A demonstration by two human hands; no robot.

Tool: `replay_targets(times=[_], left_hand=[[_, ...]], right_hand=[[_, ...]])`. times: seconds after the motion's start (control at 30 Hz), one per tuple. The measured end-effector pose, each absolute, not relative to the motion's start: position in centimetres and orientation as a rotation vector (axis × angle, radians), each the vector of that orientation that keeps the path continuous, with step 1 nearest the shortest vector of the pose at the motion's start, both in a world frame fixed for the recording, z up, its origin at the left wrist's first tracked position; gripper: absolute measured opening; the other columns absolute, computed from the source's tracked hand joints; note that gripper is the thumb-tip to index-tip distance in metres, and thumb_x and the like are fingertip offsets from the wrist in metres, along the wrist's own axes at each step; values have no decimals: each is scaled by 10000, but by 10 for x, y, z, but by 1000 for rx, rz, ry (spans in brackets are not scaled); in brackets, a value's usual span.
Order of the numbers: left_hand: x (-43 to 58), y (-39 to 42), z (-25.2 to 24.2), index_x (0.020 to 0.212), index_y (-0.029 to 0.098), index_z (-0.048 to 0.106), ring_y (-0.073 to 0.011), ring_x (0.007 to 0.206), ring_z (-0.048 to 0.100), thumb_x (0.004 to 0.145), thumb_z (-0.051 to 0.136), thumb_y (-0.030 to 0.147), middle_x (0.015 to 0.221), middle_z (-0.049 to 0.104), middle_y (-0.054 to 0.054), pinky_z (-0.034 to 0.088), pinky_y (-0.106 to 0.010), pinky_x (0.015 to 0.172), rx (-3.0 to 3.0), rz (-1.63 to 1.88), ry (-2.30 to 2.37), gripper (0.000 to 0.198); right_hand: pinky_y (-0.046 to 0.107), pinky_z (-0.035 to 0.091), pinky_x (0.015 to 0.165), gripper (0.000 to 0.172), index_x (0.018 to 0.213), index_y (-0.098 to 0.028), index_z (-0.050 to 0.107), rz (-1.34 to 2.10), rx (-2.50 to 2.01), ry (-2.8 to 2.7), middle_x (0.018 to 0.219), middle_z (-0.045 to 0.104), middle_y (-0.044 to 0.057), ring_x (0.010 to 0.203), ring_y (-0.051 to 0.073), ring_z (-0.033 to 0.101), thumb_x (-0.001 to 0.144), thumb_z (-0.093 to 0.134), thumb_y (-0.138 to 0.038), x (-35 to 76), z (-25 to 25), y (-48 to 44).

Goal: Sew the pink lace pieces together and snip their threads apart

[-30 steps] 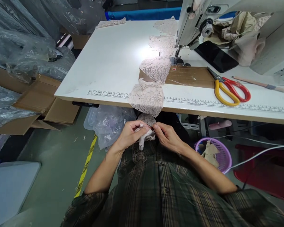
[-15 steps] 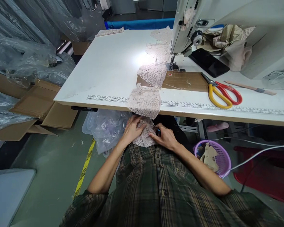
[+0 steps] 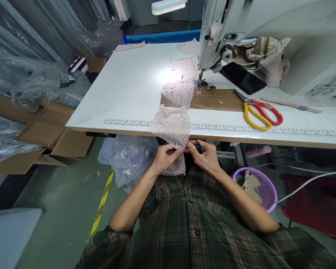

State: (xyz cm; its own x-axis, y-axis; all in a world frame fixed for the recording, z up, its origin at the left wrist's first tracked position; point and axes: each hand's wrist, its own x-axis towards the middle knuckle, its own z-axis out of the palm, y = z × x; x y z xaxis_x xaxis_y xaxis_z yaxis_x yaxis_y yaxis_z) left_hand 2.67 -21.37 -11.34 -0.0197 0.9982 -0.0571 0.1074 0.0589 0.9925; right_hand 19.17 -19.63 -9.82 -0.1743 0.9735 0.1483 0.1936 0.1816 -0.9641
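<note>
A chain of pale pink lace pieces (image 3: 172,123) runs from beside the sewing machine needle, over the table's front edge and down to my lap. My left hand (image 3: 164,160) is closed, pinching the lace just below that edge. Close against its fingertips, my right hand (image 3: 206,157) is closed around small dark snips with a blue part (image 3: 200,147). The right thumb and forefinger meet at the lace's edge; whether they also grip it is hard to see. The lowest lace piece (image 3: 177,168) hangs beneath my left hand, partly hidden by it.
The sewing machine (image 3: 212,41) stands at the right of the white table (image 3: 123,89). Red-and-yellow scissors (image 3: 257,115), a brown card strip (image 3: 218,100), a phone (image 3: 243,77) and a pencil (image 3: 291,105) lie there. Below are a purple basket (image 3: 268,190) and a plastic bag (image 3: 131,160).
Both hands have moved up from the lap toward the table edge and come together at the lace. The snips now show more clearly in my right hand. The view has shifted slightly.
</note>
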Motion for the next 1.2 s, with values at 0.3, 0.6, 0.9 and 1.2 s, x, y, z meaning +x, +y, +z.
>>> replay_targets(times=[0.3, 0.6, 0.9, 1.2], left_hand=[[5, -260, -110, 838, 157, 700, -163, 740, 608, 819, 671, 489, 791, 679, -35, 504, -292, 735, 1560, 904, 1386, 334], [-8, -234, -91, 1202, 172, 634, -332, 1249, 529, 684, 657, 747, 1266, 607, -159, 433, -434, 1046, 1396, 1075, 1110, 775], [2, -240, -88, 827, 143, 702, -140, 675, 639, 730, 800, 406, 777, 700, -50, 494, -238, 638, 1074, 933, 971, 297], [1, -249, -78, 823, 130, 757, -181, 757, 669, 704, 818, 407, 848, 753, -88, 513, -263, 694, 1047, 977, 1189, 307]], right_hand=[[214, 310, 394, 384, 727, -153, 651, 1354, -1099, -1391, 547, 507, -34, 424, 68, 394, 766, 689, -533, 180, -88, -196], [222, 320, 501, 288, 605, -175, 567, 1409, -648, -1966, 549, 432, -44, 514, 76, 369, 875, 589, -271, 192, -76, -233], [215, 400, 553, 89, 829, -167, 676, 1394, -579, -2021, 651, 616, -7, 549, 90, 487, 844, 616, -231, 210, -82, -231], [257, 364, 605, 445, 770, -189, 520, 1410, -885, -2038, 666, 508, -13, 612, 120, 458, 1021, 287, -473, 205, -90, -210]])
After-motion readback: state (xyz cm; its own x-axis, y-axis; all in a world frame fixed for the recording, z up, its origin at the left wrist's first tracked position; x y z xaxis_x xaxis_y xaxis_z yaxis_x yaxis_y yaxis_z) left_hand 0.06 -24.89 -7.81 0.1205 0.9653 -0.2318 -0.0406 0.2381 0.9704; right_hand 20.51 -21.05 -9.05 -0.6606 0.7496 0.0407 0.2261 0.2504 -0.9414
